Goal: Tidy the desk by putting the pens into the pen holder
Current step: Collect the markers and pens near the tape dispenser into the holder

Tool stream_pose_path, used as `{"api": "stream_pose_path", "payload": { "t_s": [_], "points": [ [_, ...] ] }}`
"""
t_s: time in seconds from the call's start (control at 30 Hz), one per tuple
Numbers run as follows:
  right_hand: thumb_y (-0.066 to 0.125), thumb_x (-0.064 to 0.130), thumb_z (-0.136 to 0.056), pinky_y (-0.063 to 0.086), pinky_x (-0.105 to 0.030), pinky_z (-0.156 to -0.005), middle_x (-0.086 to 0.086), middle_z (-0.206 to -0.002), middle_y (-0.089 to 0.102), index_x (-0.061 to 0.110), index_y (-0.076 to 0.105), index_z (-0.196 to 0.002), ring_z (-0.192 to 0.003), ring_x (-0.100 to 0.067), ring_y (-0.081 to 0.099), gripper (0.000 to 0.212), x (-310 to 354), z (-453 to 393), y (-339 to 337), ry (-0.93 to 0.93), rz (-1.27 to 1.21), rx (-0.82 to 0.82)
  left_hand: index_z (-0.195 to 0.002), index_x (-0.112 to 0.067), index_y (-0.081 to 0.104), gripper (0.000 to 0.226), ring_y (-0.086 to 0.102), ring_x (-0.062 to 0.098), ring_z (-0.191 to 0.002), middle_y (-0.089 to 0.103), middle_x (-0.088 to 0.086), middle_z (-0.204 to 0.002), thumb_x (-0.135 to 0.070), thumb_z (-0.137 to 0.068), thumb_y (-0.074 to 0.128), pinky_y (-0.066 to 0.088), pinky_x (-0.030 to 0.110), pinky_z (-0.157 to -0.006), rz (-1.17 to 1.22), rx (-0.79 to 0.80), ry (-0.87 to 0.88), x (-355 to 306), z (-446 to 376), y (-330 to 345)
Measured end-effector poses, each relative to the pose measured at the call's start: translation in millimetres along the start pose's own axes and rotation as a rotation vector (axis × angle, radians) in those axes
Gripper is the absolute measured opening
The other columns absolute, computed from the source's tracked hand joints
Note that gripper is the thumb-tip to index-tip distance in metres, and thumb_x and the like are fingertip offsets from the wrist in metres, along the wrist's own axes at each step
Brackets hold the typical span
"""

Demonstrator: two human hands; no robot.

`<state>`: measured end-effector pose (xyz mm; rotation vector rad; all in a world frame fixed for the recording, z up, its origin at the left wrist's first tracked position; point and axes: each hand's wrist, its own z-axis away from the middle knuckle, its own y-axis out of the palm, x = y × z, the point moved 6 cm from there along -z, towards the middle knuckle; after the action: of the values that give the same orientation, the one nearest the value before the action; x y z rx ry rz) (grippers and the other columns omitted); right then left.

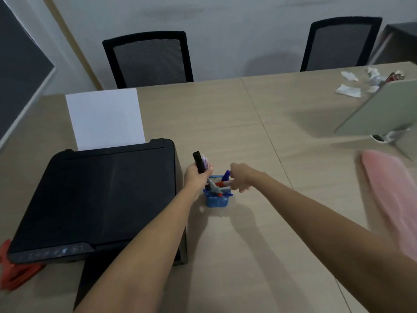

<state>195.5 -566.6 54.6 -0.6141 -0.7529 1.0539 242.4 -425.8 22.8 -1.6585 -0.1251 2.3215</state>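
A blue mesh pen holder [216, 201] stands on the wooden desk just right of the printer, with several pens [217, 188] inside, red, grey and blue among them. My left hand [196, 177] is at the holder's left rim, closed around a black marker [198, 162] and a lighter pen beside it, both pointing up. My right hand [240, 177] is at the holder's right rim, fingers pinched on a pen whose red and white end lies over the opening. A blue pen [226, 175] sticks up behind those fingers.
A black printer [97, 199] with a white sheet [106, 118] fills the desk's left. A tilted tablet on a stand [381, 109], a pink cloth [392, 195] and crumpled paper scraps [352, 86] are on the right. Two black chairs stand behind the desk. A red object [13, 269] lies at the left edge.
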Motion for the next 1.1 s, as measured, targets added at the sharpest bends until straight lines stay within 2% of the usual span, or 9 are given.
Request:
{"api": "stream_pose_path", "payload": {
  "t_s": [0.1,0.17,0.4,0.5,0.63,0.73,0.83,0.93,1.1],
  "points": [
    [0.067,0.03,-0.084,0.046,-0.022,-0.047,-0.001,-0.047,0.064,0.011,0.051,-0.062,-0.052,-0.019,0.069,0.033,4,-14,-6,0.017,0.035,-0.002,-0.105,-0.007,0.068,0.023,0.063,0.02,-0.095,0.069,0.007,-0.098,-0.02,-0.086,0.069,0.048,0.032,-0.087,0.045,0.031,-0.012,4,-6,5],
    [0.073,0.034,-0.08,0.044,-0.022,-0.044,0.005,-0.026,0.052,0.011,0.05,-0.06,-0.032,-0.007,0.059,0.038,6,-20,-10,0.026,0.034,-0.027,-0.105,-0.008,0.067,0.023,0.062,0.018,-0.094,0.069,0.006,-0.099,-0.022,-0.086,0.069,0.047,0.03,-0.085,0.038,0.067,-0.005,5,-8,9],
    [0.078,0.034,-0.074,0.044,-0.016,-0.046,0.009,-0.019,0.043,0.013,0.05,-0.056,-0.025,-0.002,0.048,0.039,12,-30,-20,0.036,0.15,-0.109,-0.106,-0.017,0.066,0.017,0.062,0.019,-0.115,0.069,0.004,-0.116,-0.015,-0.089,0.065,0.046,0.031,-0.098,0.142,0.153,0.0,10,-10,16],
    [0.08,0.044,-0.068,0.047,-0.023,-0.055,0.004,-0.037,0.049,0.013,0.044,-0.055,-0.048,-0.01,0.051,0.049,17,-29,-18,0.035,0.269,-0.147,-0.114,-0.016,0.065,0.023,0.059,0.015,-0.118,0.067,0.002,-0.123,-0.016,-0.092,0.062,0.043,0.029,-0.102,0.189,0.152,0.027,11,-3,19],
    [0.082,0.035,-0.068,0.042,-0.028,-0.063,-0.002,-0.058,0.04,0.01,0.034,-0.057,-0.067,-0.02,0.048,0.055,18,-26,0,0.003,0.267,-0.142,-0.131,-0.002,0.054,0.037,0.053,0.012,-0.127,0.061,0.004,-0.135,-0.012,-0.096,0.055,0.036,0.028,-0.11,0.24,0.149,0.059,8,0,20],
    [0.071,0.025,-0.079,0.04,-0.028,-0.051,-0.006,-0.065,0.058,0.008,0.048,-0.061,-0.072,-0.024,0.054,0.034,11,-24,5,-0.01,0.088,-0.191,-0.138,-0.003,0.048,0.042,0.049,0.011,-0.13,0.055,0.004,-0.141,-0.011,-0.097,0.053,0.034,0.027,-0.111,0.255,0.16,0.032,10,2,23],
    [0.047,0.022,-0.095,0.044,-0.034,-0.068,-0.02,-0.097,0.068,-0.003,0.062,-0.094,-0.086,-0.033,0.059,0.03,-2,-19,-1,-0.017,-0.23,-0.302,-0.142,-0.01,0.046,0.045,0.044,0.007,-0.131,0.051,-0.002,-0.144,-0.016,-0.098,0.052,0.031,0.029,-0.114,0.247,0.173,0.003,13,5,25],
    [0.033,0.018,-0.098,0.05,-0.038,-0.076,-0.023,-0.096,0.069,-0.006,0.059,-0.094,-0.088,-0.038,0.06,0.036,-13,-15,3,-0.046,-0.408,-0.415,-0.142,-0.013,0.047,0.045,0.045,0.007,-0.128,0.052,-0.005,-0.14,-0.021,-0.098,0.052,0.035,0.027,-0.11,0.205,0.188,-0.023,17,6,27],
    [0.03,0.017,-0.098,0.046,-0.041,-0.08,-0.018,-0.089,0.073,0.001,0.055,-0.086,-0.093,-0.038,0.057,0.032,-30,-19,27,-0.096,-0.48,-0.459,-0.123,-0.011,0.057,0.03,0.059,0.025,-0.113,0.064,0.013,-0.12,-0.024,-0.096,0.055,0.045,0.037,-0.099,0.175,0.174,-0.164,39,12,31]
  ]
}}
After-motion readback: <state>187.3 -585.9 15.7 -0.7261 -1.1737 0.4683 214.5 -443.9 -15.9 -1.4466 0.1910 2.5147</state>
